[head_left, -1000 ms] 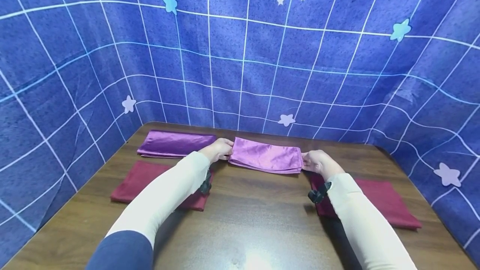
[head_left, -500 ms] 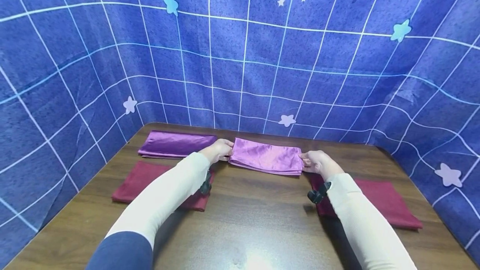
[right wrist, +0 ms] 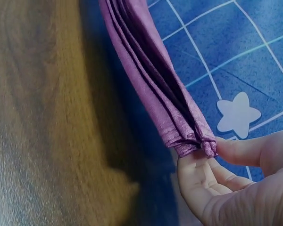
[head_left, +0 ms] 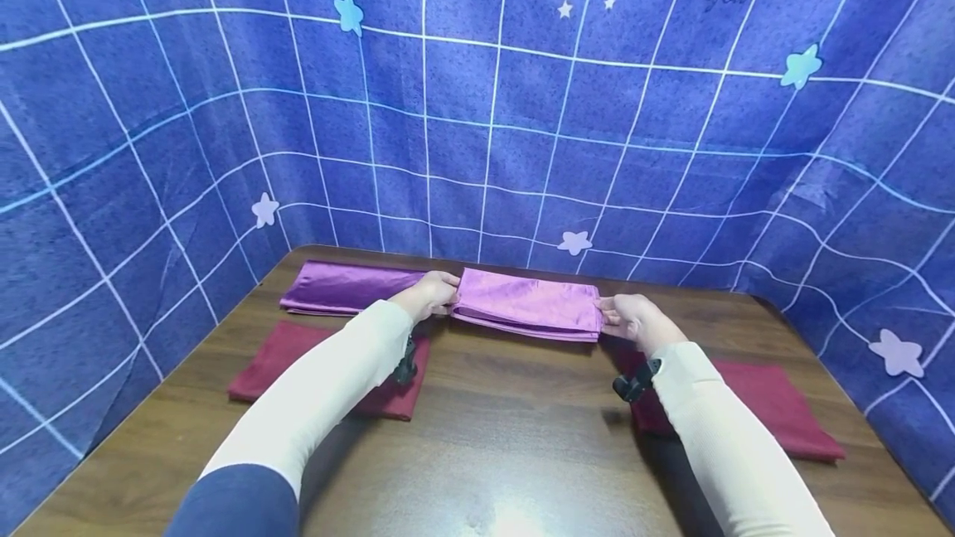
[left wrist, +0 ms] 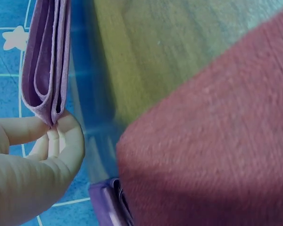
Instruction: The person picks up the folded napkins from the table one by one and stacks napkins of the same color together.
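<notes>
A folded light purple satin cloth point(head_left: 525, 301) is stretched between my two hands near the back of the table. Its left end is pinched between thumb and fingers of my left hand point(head_left: 434, 293); the left wrist view shows the cloth's layered folds point(left wrist: 52, 61) just above those fingertips. At the opposite end my right hand point(head_left: 632, 320) pinches the corner, and several stacked layers point(right wrist: 153, 80) show in the right wrist view. Just left of my left hand lies a darker purple folded cloth point(head_left: 351, 287).
One dark red folded cloth point(head_left: 276, 359) lies on the left of the wooden table point(head_left: 515, 421), partly under my left forearm. Another dark red cloth point(head_left: 776, 404) lies at the right, partly behind my right forearm. A blue curtain point(head_left: 522, 106) with stars encloses the back and sides.
The light purple cloth has shifted slightly up and left, with my left hand moving a little the same way. Its front layers gape more. The head view has shifted slightly.
</notes>
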Action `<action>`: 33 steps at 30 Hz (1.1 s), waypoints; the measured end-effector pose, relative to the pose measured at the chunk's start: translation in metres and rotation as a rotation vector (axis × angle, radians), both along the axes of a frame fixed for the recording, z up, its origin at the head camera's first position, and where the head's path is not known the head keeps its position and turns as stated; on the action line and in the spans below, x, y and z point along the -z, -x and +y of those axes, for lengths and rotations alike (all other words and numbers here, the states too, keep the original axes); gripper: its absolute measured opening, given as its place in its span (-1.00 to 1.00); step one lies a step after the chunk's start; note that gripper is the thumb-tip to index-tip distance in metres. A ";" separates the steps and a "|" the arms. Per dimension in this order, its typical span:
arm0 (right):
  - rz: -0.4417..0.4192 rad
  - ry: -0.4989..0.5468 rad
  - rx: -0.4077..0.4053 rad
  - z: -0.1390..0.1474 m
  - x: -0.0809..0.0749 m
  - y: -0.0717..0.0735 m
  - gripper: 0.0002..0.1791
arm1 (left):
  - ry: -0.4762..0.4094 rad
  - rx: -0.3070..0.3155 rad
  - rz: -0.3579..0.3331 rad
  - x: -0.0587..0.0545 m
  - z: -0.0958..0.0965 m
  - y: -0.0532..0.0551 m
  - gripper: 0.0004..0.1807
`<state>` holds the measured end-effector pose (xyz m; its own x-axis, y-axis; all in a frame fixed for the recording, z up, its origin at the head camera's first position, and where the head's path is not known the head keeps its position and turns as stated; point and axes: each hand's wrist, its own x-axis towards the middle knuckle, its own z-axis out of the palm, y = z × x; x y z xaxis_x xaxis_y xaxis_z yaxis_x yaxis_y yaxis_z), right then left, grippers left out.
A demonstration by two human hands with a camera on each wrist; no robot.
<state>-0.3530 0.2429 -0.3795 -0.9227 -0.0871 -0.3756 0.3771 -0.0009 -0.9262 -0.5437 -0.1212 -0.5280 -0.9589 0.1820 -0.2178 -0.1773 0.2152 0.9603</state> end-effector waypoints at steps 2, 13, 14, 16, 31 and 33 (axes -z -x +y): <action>0.014 -0.017 0.009 -0.003 -0.001 0.000 -0.69 | 0.018 -0.028 -0.002 -0.034 0.003 -0.034 -0.38; 0.026 -0.133 0.038 -0.015 -0.012 -0.003 -0.56 | -0.018 -0.056 0.046 -0.069 -0.010 -0.063 -0.51; 0.030 -0.126 0.038 -0.016 -0.014 -0.002 -0.60 | -0.031 -0.051 0.055 -0.048 -0.016 -0.039 -0.52; 0.050 -0.071 0.029 -0.018 -0.016 0.000 -0.68 | -0.025 -0.065 0.045 -0.009 -0.028 0.007 -0.46; 0.074 0.008 0.012 -0.047 -0.025 0.004 -0.88 | -0.029 -0.055 0.116 -0.066 -0.062 -0.042 -0.57; 0.072 0.032 0.019 -0.051 -0.025 0.003 -0.90 | -0.075 -0.038 0.148 -0.072 -0.066 -0.052 -0.62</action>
